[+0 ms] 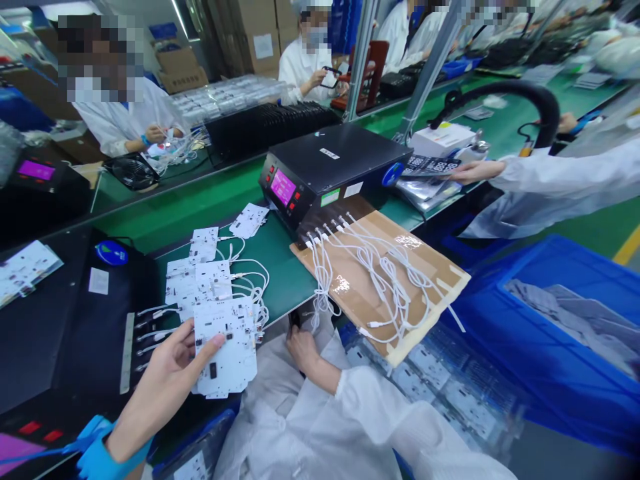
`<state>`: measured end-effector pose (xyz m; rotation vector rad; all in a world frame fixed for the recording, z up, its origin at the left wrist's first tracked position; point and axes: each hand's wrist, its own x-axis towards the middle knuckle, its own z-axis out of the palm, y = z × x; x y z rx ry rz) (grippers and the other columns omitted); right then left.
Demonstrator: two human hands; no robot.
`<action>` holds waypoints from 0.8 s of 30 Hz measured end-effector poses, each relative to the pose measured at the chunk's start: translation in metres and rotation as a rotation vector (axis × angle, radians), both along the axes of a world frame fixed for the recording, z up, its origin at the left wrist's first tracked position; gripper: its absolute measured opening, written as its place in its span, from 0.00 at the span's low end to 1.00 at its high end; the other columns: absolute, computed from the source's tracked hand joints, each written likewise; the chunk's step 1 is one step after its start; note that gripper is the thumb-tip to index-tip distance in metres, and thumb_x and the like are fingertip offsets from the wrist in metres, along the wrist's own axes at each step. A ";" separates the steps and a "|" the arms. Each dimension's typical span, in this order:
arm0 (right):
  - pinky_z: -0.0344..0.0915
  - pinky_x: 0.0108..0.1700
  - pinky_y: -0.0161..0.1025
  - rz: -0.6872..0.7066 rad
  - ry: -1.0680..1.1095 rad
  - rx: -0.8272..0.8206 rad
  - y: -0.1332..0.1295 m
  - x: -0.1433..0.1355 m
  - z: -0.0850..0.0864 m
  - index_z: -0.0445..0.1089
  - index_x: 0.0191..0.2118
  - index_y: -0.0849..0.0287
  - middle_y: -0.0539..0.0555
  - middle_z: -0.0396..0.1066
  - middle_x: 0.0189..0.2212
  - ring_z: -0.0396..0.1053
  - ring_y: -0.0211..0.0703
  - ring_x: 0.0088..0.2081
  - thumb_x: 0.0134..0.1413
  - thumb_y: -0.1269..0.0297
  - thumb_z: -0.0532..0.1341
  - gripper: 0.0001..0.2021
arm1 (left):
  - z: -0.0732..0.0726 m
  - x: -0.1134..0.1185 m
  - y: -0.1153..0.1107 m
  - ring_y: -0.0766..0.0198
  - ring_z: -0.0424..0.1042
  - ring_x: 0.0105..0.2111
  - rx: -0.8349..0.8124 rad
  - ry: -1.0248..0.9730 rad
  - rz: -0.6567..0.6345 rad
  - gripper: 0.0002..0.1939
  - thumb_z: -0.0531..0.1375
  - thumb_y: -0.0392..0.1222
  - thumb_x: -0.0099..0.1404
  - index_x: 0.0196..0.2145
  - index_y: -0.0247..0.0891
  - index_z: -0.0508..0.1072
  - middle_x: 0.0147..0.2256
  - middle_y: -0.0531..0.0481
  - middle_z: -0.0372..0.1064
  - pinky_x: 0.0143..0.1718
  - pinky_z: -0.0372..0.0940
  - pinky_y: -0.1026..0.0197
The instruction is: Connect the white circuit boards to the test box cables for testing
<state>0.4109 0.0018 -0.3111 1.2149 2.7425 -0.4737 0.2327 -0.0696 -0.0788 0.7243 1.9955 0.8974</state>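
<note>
Left hand (173, 367) gripping a white circuit board (230, 360) by one side, right hand (303, 350) low, its grip unclear

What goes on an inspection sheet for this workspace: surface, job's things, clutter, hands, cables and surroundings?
Surface: green bench; cardboard sheet overhangs its edge.
Job's things: overlapping white circuit boards.
Clutter: stacked boards atop the left black unit.
Hands: left hand holds the front board, thumb on top; right hand is low by the lap, grasp unclear.
Cables: white cables loop and bunch on the cardboard sheet.
Surroundings: blue crate at right; co-workers beyond the bench.
</note>
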 end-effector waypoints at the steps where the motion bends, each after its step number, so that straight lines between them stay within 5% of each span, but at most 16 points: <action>1: 0.70 0.33 0.41 0.024 0.010 -0.011 -0.005 0.005 0.012 0.77 0.42 0.70 0.68 0.79 0.37 0.78 0.55 0.39 0.58 0.84 0.58 0.12 | 0.001 0.000 0.001 0.45 0.76 0.57 0.015 -0.030 -0.006 0.45 0.72 0.60 0.57 0.67 0.42 0.64 0.59 0.39 0.73 0.49 0.79 0.57; 5: 0.69 0.38 0.41 0.109 0.094 -0.062 -0.018 0.040 0.069 0.76 0.45 0.61 0.61 0.78 0.40 0.78 0.50 0.40 0.70 0.67 0.59 0.08 | 0.007 -0.005 0.005 0.47 0.78 0.53 0.073 -0.103 0.032 0.43 0.73 0.59 0.57 0.65 0.45 0.67 0.57 0.42 0.75 0.44 0.80 0.61; 10: 0.66 0.40 0.37 0.015 0.739 -0.379 -0.010 0.092 0.124 0.74 0.38 0.57 0.53 0.75 0.33 0.73 0.41 0.36 0.75 0.55 0.53 0.17 | 0.013 -0.011 0.007 0.48 0.81 0.47 0.140 -0.235 0.198 0.42 0.75 0.51 0.56 0.65 0.47 0.67 0.52 0.44 0.79 0.37 0.81 0.60; 13: 0.65 0.36 0.36 -0.216 1.143 -0.574 -0.003 0.107 0.136 0.71 0.36 0.57 0.49 0.69 0.26 0.69 0.36 0.28 0.75 0.54 0.52 0.19 | 0.018 -0.016 0.005 0.45 0.82 0.45 0.172 -0.337 0.286 0.51 0.80 0.46 0.43 0.63 0.47 0.69 0.48 0.45 0.81 0.32 0.80 0.62; 17: 0.54 0.21 0.31 -0.355 1.490 -0.911 0.004 0.103 0.142 0.69 0.48 0.56 0.42 0.59 0.22 0.58 0.29 0.16 0.74 0.50 0.54 0.15 | 0.023 -0.015 0.005 0.45 0.83 0.40 0.147 -0.370 0.288 0.50 0.82 0.46 0.38 0.59 0.44 0.73 0.43 0.45 0.83 0.21 0.74 0.67; 21: 0.58 0.23 0.31 -0.366 1.571 -0.976 0.009 0.086 0.152 0.68 0.52 0.55 0.43 0.63 0.25 0.64 0.30 0.18 0.72 0.50 0.57 0.15 | 0.020 0.012 0.010 0.47 0.83 0.39 0.094 -0.440 0.208 0.43 0.77 0.48 0.51 0.63 0.40 0.71 0.45 0.41 0.82 0.23 0.74 0.66; 24: 0.64 0.27 0.33 -0.343 1.406 -0.968 0.008 0.076 0.159 0.70 0.48 0.56 0.46 0.68 0.28 0.69 0.33 0.22 0.72 0.51 0.58 0.14 | 0.011 0.040 0.018 0.47 0.83 0.41 0.091 -0.578 0.088 0.42 0.76 0.50 0.55 0.64 0.38 0.70 0.47 0.39 0.81 0.29 0.76 0.63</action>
